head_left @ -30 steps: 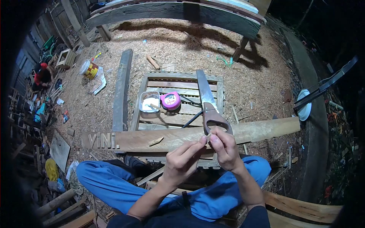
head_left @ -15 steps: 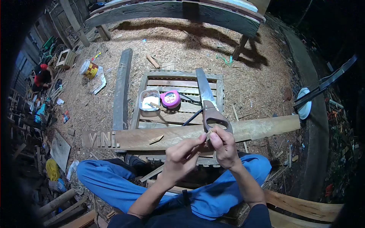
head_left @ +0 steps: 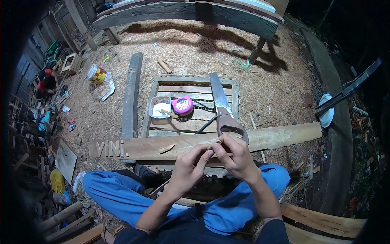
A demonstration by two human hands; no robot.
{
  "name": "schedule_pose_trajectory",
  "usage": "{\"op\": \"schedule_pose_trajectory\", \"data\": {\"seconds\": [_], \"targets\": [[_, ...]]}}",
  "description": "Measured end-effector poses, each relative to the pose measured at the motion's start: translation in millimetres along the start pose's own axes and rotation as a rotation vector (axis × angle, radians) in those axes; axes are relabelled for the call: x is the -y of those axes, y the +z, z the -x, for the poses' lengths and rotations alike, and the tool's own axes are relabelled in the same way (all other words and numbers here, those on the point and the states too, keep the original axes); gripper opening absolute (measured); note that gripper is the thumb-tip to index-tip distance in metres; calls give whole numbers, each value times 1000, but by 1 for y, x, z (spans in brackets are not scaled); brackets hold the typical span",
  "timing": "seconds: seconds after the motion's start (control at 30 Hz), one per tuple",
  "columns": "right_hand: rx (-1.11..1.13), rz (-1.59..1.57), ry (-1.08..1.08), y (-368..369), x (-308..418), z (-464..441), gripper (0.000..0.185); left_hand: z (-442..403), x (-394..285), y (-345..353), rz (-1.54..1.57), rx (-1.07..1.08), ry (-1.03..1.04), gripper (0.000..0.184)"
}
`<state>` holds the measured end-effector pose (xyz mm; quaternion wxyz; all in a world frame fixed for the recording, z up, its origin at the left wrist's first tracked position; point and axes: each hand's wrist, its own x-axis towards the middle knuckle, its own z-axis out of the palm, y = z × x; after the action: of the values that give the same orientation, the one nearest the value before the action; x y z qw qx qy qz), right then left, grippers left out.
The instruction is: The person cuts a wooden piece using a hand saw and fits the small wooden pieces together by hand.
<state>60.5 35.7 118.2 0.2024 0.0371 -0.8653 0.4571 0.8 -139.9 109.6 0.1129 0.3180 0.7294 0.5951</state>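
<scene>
My left hand (head_left: 189, 168) and my right hand (head_left: 237, 157) meet fingertip to fingertip, both pinched on a small light piece, apparently wood, mostly hidden by the fingers. Beneath them lies a long wooden board (head_left: 284, 138) with raised letters "ViNi." (head_left: 110, 149) at its left end and a loose wood chip (head_left: 167, 149) on it. Just beyond my right hand is the handle of a handsaw (head_left: 221, 99), resting on a slatted wooden frame (head_left: 185, 88). Left of the saw sit a pink tape measure (head_left: 183, 106) and a clear tub of white paste (head_left: 161, 107) with a stick in it.
A dark plank (head_left: 132, 93) lies left of the slatted frame. Farther off are a bucket (head_left: 96, 75), a wooden bench (head_left: 183, 16) and a person in red (head_left: 46, 83) at the left. A white round object (head_left: 325, 110) stands at the right.
Both hands have shifted slightly left and down, with the fingers turned more inward around the small piece. The things on the frame stay put.
</scene>
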Motion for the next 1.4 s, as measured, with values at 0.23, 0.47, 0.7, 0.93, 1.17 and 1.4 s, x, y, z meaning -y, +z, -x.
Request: {"op": "schedule_pose_trajectory", "data": {"seconds": [0.23,0.47,0.7,0.93,1.17,1.4], "targets": [[-4,103,42,2,-8,5,22,-1,2,3,-61,-17,-12,20],[-21,-49,127,2,-8,5,23,-2,3,5,-133,-49,11,21],[-53,-31,107,6,-4,6,23,0,12,7,-159,-135,173,20],[-37,-120,84,1,-4,-3,20,-7,5,1,-86,-95,110,21],[-98,-56,-173,-16,-2,-4,22,-5,-3,-13,-218,-40,248,38],[-117,-70,-278,-21,4,3,29,-5,-21,-19,-371,-66,389,46]]}}
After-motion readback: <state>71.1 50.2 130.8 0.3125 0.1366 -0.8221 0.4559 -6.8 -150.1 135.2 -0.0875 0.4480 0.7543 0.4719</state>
